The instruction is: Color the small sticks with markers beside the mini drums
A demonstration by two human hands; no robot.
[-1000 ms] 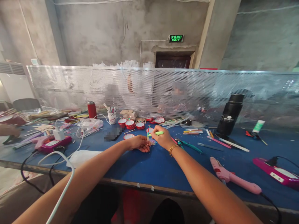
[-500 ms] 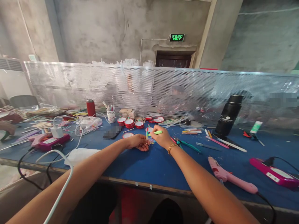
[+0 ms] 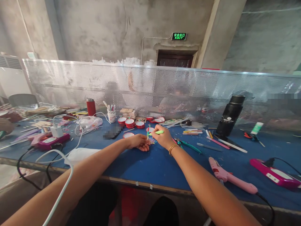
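My left hand [image 3: 138, 142] is closed, pinching the lower end of a thin upright stick [image 3: 148, 135] with red and green on it. In my right hand [image 3: 162, 138], a bright green marker [image 3: 159, 132] is gripped, its tip end at the stick; whether it touches cannot be made out. Beneath the hands lies a little heap of small coloured pieces [image 3: 153, 141]. Just beyond them is a white, red-rimmed round piece [image 3: 150, 129], and another round piece [image 3: 128, 135] lies left of the stick. Stacks of the same red-rimmed pieces [image 3: 129, 123] stand farther back.
Right of my hands lie teal-handled pliers [image 3: 191, 147], a pink glue gun [image 3: 231, 179] and a magenta power strip [image 3: 274, 172]. A black bottle [image 3: 230, 116] stands behind. On the left are a white cable [image 3: 67, 183], a red bottle [image 3: 91, 107] and another person's hand [image 3: 6, 126].
The view has shifted slightly. My hands keep nearly the same pose around the stick and marker. At the far left, the other person's hand has moved a little.
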